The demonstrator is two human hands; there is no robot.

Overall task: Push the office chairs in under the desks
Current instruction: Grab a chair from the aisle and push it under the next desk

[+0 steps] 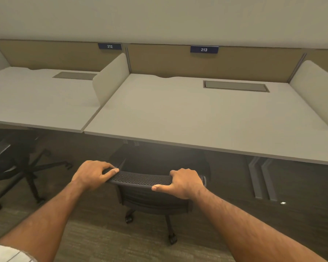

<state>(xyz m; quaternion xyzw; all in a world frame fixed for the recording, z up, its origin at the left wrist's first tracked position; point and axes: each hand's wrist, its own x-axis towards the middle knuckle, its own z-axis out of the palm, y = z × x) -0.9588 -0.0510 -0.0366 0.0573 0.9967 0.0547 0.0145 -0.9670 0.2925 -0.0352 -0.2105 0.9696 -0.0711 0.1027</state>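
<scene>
left hand [92,174] grip closed on chair backrest [140,178] | right hand [184,183] grip closed likewise | seat under tabletop [178,114] front edge

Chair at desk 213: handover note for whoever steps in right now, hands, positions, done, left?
Left hand and right hand: both gripping the top edge of the mesh-back chair, one at each end.
That chair faces desk 213; its seat is partly under the front edge, its backrest and casters out on the carpet.
Second chair sits at desk 212, angled, base sticking out.
Done: none fully in.
Left: push this chair in, then straighten and push the second chair.
</scene>
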